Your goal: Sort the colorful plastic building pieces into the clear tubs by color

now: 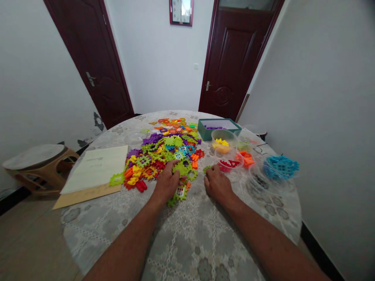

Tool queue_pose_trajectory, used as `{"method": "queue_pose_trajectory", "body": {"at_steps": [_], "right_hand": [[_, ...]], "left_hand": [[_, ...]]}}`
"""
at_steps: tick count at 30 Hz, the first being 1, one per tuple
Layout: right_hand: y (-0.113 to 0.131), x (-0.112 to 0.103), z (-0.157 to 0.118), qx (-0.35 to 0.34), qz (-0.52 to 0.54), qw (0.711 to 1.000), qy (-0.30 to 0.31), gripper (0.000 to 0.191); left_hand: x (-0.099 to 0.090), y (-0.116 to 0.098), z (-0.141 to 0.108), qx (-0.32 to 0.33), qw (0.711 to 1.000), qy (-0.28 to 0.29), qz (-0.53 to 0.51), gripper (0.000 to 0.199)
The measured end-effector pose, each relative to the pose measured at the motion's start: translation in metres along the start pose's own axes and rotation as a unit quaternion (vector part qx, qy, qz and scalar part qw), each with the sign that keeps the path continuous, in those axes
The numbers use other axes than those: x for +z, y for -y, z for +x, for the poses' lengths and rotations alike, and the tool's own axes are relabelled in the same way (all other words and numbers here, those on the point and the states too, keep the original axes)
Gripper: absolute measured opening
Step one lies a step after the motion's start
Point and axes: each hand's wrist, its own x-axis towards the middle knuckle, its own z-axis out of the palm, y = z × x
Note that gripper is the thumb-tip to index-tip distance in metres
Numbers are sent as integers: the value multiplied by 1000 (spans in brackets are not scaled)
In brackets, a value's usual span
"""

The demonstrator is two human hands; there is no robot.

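Note:
My left hand (168, 181) lies at the near right edge of a heap of plastic building pieces (152, 156). Its thumb and forefinger are apart, resting over lime-green toothed pieces (182, 168). Just below that hand, more green pieces surround a small white window piece (180, 191). My right hand (217, 184) rests on the tablecloth with curled fingers, closed on a small green toothed piece (206, 169) that pokes out at the fingertips. The fingers partly hide this piece. Close beyond the right hand stands a clear tub of red pieces (229, 164).
Further right are a tub of yellow pieces (222, 143), orange pieces (245, 159), blue pieces (281, 167) and a tub of dark pieces (259, 181). A green box (205, 132) holds purple pieces. Papers (96, 168) lie left; a stool (38, 164) stands beside the round table.

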Motion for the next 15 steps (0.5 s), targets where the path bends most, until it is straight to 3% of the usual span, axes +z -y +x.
{"method": "queue_pose_trajectory", "body": {"at_steps": [8, 15], "right_hand": [[-1, -4, 1, -11, 12, 1000, 12, 26], [2, -11, 4, -30, -26, 998, 44, 22]], "left_hand": [[-2, 16, 11, 1, 999, 16, -29, 51], [-2, 11, 12, -21, 997, 1, -80, 54]]}}
